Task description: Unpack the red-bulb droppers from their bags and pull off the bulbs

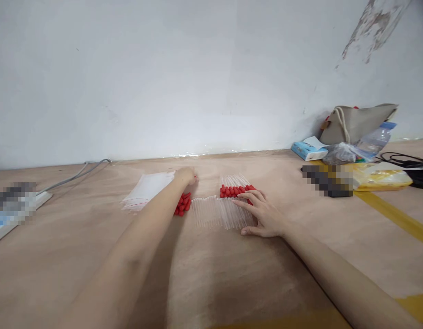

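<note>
My left hand [185, 175] is beyond a small heap of red rubber bulbs [183, 206], its fingers curled and mostly turned away from view. A bit of red shows at its fingertips, seemingly a bulb in its grip. Slim clear tubes [214, 214] lie side by side in a row on the table. Just behind them are droppers [233, 189], pale tubes with red bulbs on their near ends. Over the right end of both rows, my right hand [262, 214] rests with its fingers spread, covering some tubes and bulbs. It holds nothing that I can see.
White sheets or bags [146, 188] are stacked left of the bulbs. A power strip [22, 217] with a grey cable stands at far left. A blue tissue pack [309, 148], a grey bag [358, 123], a yellow pack [379, 177] and black cables [417, 171] occupy the right.
</note>
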`<state>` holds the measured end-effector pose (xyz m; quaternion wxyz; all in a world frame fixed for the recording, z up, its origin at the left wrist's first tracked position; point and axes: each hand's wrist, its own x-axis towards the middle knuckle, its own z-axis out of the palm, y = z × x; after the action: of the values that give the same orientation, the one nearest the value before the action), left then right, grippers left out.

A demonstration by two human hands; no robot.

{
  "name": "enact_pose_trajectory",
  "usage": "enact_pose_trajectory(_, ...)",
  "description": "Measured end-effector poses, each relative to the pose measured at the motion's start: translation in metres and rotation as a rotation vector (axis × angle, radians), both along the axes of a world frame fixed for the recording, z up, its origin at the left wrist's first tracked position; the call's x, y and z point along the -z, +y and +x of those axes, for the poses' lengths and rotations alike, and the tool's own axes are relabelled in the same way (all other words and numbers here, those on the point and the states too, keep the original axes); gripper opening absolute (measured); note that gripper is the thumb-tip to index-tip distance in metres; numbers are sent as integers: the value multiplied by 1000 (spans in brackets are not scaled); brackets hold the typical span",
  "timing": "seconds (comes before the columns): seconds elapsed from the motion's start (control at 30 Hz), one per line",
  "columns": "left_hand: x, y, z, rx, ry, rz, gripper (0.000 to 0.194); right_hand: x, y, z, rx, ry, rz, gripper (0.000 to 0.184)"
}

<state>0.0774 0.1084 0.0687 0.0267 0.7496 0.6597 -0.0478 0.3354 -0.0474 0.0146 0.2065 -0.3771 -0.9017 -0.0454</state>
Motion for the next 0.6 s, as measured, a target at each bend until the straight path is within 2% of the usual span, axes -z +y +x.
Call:
enact_pose_trajectory(0.07, 3, 3, 1, 1, 17, -9, 31, 2, 1, 0, 63, 72, 61, 59)
enact_pose_trajectory(0.17, 3, 4, -3, 28, 20, -16, 29, 9, 4, -1, 253, 238, 164, 32)
enact_pose_trajectory(0.23, -2, 5, -10, 70, 2, -32, 24, 13, 7, -1, 367, 327, 221, 25)
enact_pose_trajectory(0.4, -16, 3, -38, 232, -98, -191, 9, 18, 13, -7, 546, 384, 268, 21)
enact_pose_trajectory(0.5, -16, 2, -51, 302, -161, -300, 8, 14, 16, -14, 612, 355, 247, 22)
enact_pose_trajectory(0.6, -12, 1, -58, 333, -210, -324, 9, 8, 21, -21, 654, 306, 209, 22)
